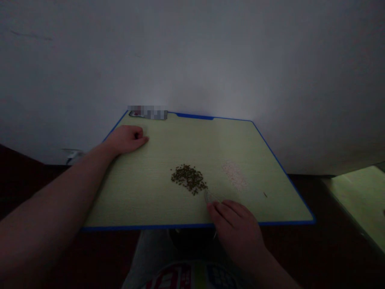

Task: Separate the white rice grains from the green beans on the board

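Note:
A loose heap of small greenish-brown beans or seeds (pixel 188 178) lies on the pale, blue-edged tabletop (pixel 162 204). To its right is a patch of whitish grains (pixel 236 175), like rice. My right hand (pixel 236 220), at the near edge, pinches a thin, shiny tool (pixel 208 196) whose tip reaches the lower right end of the brown heap; its exact kind is unclear in the dim light. My left hand (pixel 128 138) rests at the table's left side with its fingers curled in and nothing visible in them.
A flat object like a phone (pixel 147 114), partly blurred out, lies at the far left corner. One thin dark sliver (pixel 265 194) sits on the right. Below the near edge is a dark round container (pixel 192 239). A grey wall (pixel 192 60) rises behind the table.

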Demonstrator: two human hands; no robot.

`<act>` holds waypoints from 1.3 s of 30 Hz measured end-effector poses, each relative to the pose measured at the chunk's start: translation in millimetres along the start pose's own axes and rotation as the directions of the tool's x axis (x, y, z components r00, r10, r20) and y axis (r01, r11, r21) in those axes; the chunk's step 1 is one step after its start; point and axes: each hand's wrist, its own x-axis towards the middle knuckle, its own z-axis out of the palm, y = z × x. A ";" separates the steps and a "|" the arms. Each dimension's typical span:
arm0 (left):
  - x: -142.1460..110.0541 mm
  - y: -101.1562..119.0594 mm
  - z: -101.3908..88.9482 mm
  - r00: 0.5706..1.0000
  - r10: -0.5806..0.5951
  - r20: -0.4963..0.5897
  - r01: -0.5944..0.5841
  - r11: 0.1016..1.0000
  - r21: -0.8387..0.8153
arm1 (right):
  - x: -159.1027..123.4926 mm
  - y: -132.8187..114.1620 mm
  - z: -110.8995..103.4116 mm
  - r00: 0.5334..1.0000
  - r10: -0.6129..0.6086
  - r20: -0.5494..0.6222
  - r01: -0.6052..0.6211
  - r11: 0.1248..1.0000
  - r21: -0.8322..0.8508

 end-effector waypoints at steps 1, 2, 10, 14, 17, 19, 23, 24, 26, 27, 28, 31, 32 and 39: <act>0.4 -0.5 0.3 1.000 0.001 0.003 -0.001 1.000 0.002 | -1.5 2.6 0.0 1.000 0.003 0.008 -0.003 1.000 -0.013; 0.7 -1.0 0.6 1.000 0.002 0.005 -0.002 1.000 0.003 | -3.4 5.6 0.2 1.000 0.006 0.014 -0.006 1.000 -0.022; 0.3 -1.8 1.1 1.000 0.010 -0.009 -0.010 1.000 0.002 | -13.0 28.6 -4.1 0.997 0.075 0.024 -0.071 0.991 -0.117; 0.8 -2.4 1.7 1.000 0.010 -0.007 -0.010 1.000 -0.009 | -12.6 23.9 -7.7 0.997 0.068 0.021 -0.066 0.994 -0.090; 1.3 -2.6 2.1 1.000 0.008 -0.008 -0.008 1.000 -0.014 | -11.1 16.7 -7.5 0.999 0.046 0.019 -0.045 0.998 -0.046; 0.9 -2.1 1.7 1.000 -0.005 0.005 0.005 1.000 -0.013 | -8.5 13.6 -6.1 0.999 0.032 0.012 -0.032 0.999 -0.024; -0.4 -1.1 0.3 1.000 0.003 0.002 -0.003 1.000 -0.002 | -1.9 13.4 -2.8 1.000 0.027 -0.012 -0.028 0.999 -0.024; -0.5 -1.2 0.2 1.000 0.005 0.002 -0.005 1.000 0.000 | -0.7 13.9 -2.0 1.000 0.028 -0.010 -0.028 0.999 -0.025; 0.0 -1.9 0.7 1.000 0.006 0.004 -0.006 1.000 0.002 | 0.6 14.7 -0.5 1.000 0.021 -0.012 -0.021 0.999 -0.024; 0.4 -2.3 1.1 1.000 0.006 0.005 -0.006 1.000 0.004 | 0.9 14.9 0.4 1.000 0.015 -0.018 -0.015 1.000 -0.022; 0.8 -2.8 1.6 1.000 0.005 0.005 -0.006 1.000 0.007 | 1.3 14.8 1.2 1.000 0.007 -0.029 -0.007 1.000 -0.020; 1.6 -3.1 2.4 1.000 0.008 0.002 -0.008 1.000 0.023 | 3.2 14.0 4.1 0.998 -0.006 -0.055 0.006 1.000 -0.013; 1.6 -2.8 2.3 1.000 0.007 0.002 -0.007 1.000 0.027 | 4.3 13.8 5.1 0.998 -0.006 -0.055 0.006 1.000 -0.011; -0.1 -2.0 0.8 1.000 0.019 -0.008 -0.019 1.000 0.014 | 8.7 23.2 8.5 0.999 0.050 -0.009 -0.051 0.998 -0.049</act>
